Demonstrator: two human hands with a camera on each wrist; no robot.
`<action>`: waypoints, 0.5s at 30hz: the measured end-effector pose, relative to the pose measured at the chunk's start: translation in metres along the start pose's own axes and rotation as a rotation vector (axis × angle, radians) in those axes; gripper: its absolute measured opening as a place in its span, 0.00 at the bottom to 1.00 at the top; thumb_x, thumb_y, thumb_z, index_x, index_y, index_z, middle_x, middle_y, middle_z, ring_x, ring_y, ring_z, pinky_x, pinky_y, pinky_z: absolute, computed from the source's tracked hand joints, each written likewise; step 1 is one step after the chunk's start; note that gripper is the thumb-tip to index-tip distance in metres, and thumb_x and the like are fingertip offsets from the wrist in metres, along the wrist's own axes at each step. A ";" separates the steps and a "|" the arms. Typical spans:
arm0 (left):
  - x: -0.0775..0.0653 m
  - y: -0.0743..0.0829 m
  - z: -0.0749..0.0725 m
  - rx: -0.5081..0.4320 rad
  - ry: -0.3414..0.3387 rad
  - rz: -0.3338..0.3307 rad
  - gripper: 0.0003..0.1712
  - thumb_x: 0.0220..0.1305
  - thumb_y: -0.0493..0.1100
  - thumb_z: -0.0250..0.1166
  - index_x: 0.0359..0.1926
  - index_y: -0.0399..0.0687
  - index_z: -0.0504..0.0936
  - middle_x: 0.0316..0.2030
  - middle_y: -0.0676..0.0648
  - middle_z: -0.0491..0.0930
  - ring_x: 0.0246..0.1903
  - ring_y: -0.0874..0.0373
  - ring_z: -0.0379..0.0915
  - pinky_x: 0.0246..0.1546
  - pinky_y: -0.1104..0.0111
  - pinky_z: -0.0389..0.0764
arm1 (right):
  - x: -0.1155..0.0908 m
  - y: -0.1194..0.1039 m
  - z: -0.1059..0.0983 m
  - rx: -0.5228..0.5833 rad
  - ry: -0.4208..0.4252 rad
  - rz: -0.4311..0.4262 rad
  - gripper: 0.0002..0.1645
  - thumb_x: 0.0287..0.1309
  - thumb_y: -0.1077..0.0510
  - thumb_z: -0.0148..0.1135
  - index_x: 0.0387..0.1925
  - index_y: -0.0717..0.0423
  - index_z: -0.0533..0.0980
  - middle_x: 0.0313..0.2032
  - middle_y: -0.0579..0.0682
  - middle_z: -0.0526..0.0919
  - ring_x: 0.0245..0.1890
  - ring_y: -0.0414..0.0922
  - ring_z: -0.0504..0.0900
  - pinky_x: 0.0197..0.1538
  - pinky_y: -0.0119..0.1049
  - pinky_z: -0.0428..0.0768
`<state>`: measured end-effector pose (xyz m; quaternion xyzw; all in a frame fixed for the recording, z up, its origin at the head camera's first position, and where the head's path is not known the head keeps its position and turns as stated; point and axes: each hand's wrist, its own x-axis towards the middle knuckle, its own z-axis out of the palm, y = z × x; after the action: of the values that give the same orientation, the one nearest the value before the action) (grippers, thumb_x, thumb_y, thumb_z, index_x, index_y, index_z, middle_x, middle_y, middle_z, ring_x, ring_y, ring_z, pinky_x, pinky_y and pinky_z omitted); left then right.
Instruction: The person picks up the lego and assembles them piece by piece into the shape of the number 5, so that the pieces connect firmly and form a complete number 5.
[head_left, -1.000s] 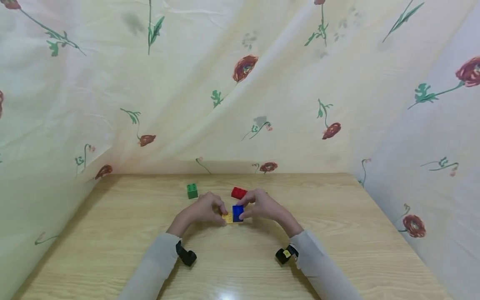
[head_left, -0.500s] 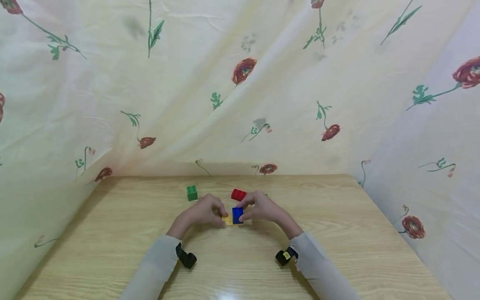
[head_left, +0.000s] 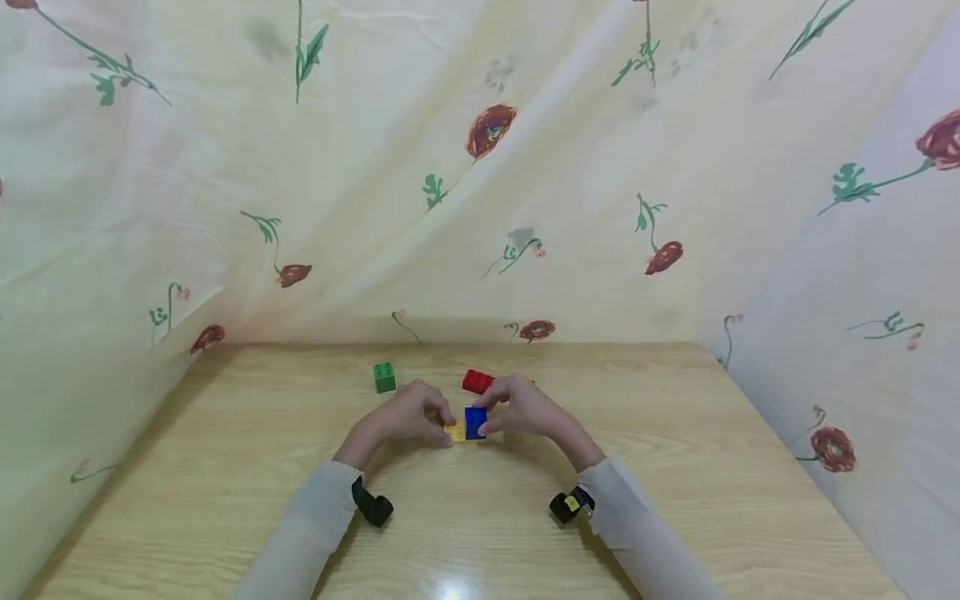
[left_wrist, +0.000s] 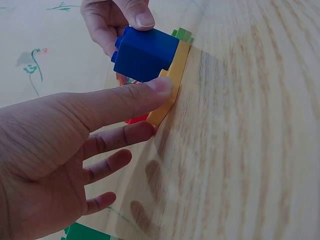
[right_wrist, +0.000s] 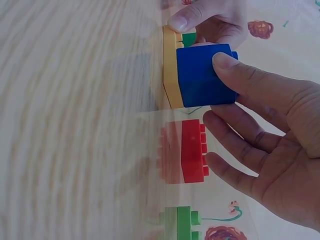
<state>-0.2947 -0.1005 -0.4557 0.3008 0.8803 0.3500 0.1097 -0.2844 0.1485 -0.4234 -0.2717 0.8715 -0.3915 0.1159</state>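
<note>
A thin yellow building brick [head_left: 454,432] lies on the table, and a taller blue brick [head_left: 476,422] sits on its right half. My left hand [head_left: 411,412] pinches the yellow brick's left end between thumb and index finger; its other fingers spread loosely in the left wrist view. With thumb and fingers my right hand [head_left: 525,408] holds the blue brick by its sides. The right wrist view shows the blue brick [right_wrist: 205,75] flush against the yellow one [right_wrist: 171,70]. Some of the yellow brick's studs are hidden under the left fingers.
Behind the hands lie a green brick [head_left: 384,378] at left and a red brick [head_left: 477,382] near the middle. A light green brick [right_wrist: 184,225] stands beyond the red one, mostly hidden by the right hand in the head view. Flowered cloth [head_left: 360,167] encloses the wooden table [head_left: 465,533].
Both hands keep the same hold on the yellow and blue bricks. Only the head view shifts slightly up and down; no brick visibly moves on the table.
</note>
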 end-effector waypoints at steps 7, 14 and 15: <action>0.000 0.001 0.001 -0.018 -0.009 0.006 0.08 0.52 0.43 0.80 0.34 0.55 0.91 0.37 0.57 0.86 0.44 0.60 0.75 0.53 0.55 0.73 | -0.001 0.000 0.000 0.000 -0.006 0.011 0.14 0.51 0.60 0.79 0.42 0.56 0.88 0.41 0.48 0.89 0.47 0.52 0.84 0.55 0.48 0.82; 0.001 0.000 0.000 -0.003 -0.004 0.021 0.08 0.53 0.43 0.80 0.35 0.54 0.91 0.37 0.57 0.87 0.43 0.60 0.75 0.52 0.57 0.74 | 0.000 0.000 0.000 -0.015 -0.010 0.005 0.14 0.51 0.60 0.79 0.42 0.56 0.87 0.41 0.48 0.89 0.47 0.53 0.84 0.55 0.50 0.81; 0.001 0.000 -0.001 -0.004 -0.005 0.019 0.08 0.53 0.43 0.80 0.35 0.54 0.91 0.37 0.57 0.87 0.43 0.60 0.75 0.51 0.57 0.75 | 0.001 0.000 0.000 -0.015 -0.013 0.003 0.14 0.52 0.60 0.79 0.42 0.56 0.87 0.41 0.48 0.89 0.47 0.53 0.84 0.56 0.50 0.81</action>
<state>-0.2957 -0.1007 -0.4555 0.3098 0.8765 0.3519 0.1094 -0.2851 0.1481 -0.4234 -0.2740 0.8740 -0.3829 0.1200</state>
